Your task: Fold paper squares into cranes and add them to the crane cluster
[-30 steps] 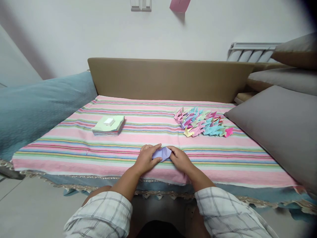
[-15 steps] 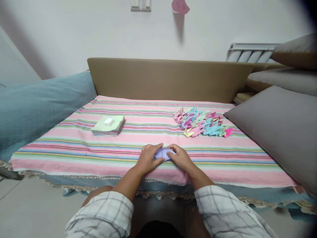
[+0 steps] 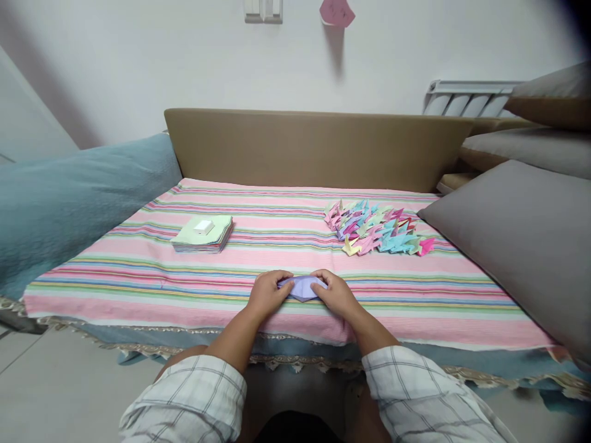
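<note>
As paper flattened, left hand slid leftward.

lilac paper matt | striped cloth woven | cushion matt fabric

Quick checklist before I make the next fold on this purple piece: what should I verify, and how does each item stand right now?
1. Both hands on the piece: ok. The left hand and right hand hold the ends of the purple paper.
2. Paper supported: ok. It rests on the striped cloth, near the front edge.
3. Crease and corner alignment: cannot tell. The fingers cover both ends.
4. Room around the hands: ok. The stack of paper squares and the pile of folded cranes lie apart from them, farther back.
5. Stack held down: ok. A small white block sits on top.
</note>
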A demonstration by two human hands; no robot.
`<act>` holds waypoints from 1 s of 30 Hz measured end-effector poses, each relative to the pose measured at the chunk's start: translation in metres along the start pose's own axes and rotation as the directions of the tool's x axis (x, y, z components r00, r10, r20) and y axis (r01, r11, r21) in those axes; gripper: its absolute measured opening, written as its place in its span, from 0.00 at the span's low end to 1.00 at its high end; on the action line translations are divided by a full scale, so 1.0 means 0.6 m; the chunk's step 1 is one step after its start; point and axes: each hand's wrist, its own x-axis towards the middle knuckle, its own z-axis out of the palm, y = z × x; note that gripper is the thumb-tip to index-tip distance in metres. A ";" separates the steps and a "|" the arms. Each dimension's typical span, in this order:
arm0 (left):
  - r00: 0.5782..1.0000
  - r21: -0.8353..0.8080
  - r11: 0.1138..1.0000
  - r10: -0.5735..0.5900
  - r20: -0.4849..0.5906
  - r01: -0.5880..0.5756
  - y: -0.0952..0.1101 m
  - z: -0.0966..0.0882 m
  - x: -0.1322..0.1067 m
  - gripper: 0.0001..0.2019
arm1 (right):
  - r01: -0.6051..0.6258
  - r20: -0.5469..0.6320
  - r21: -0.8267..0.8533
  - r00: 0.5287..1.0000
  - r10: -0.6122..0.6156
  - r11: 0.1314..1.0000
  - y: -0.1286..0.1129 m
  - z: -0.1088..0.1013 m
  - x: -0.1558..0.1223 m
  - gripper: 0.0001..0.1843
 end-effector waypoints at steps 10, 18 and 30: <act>0.992 0.130 0.984 -0.124 0.001 0.123 0.017 -0.010 0.003 0.05 | -0.007 0.003 0.023 1.000 0.007 1.000 0.000 0.001 -0.001 0.15; 0.989 0.116 0.983 -0.145 0.001 0.144 0.013 -0.009 0.004 0.06 | 0.023 0.025 0.083 0.999 -0.025 0.996 -0.002 0.002 -0.002 0.16; 0.994 0.107 0.993 0.050 -0.092 -0.040 0.016 -0.011 -0.004 0.15 | 0.033 0.049 0.054 0.998 -0.036 0.998 -0.001 0.001 -0.001 0.17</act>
